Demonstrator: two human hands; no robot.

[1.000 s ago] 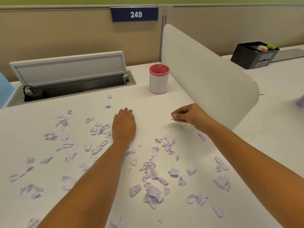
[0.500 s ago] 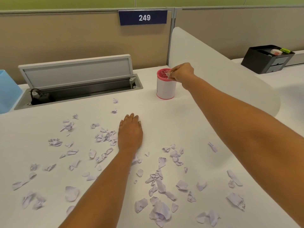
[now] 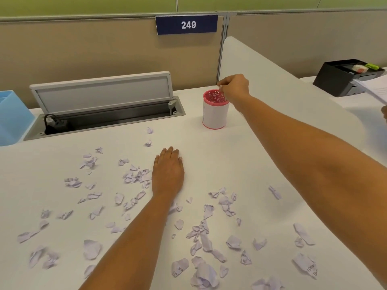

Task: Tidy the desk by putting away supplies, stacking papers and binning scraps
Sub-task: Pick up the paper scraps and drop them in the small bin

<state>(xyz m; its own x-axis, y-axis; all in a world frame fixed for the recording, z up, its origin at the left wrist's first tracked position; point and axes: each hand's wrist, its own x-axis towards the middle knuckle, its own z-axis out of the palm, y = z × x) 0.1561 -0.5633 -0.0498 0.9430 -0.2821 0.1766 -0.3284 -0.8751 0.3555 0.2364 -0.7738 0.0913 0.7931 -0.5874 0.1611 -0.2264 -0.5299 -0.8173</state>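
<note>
The right hand [image 3: 235,86] is stretched over the pink and white cup [image 3: 215,109] at the back of the desk [image 3: 209,155], with the fingertips pinched together above its rim; I cannot tell if they hold a scrap. The left hand [image 3: 168,171] lies flat and open on the desk, palm down. Torn paper scraps [image 3: 204,233] are spread over the desk around it.
</note>
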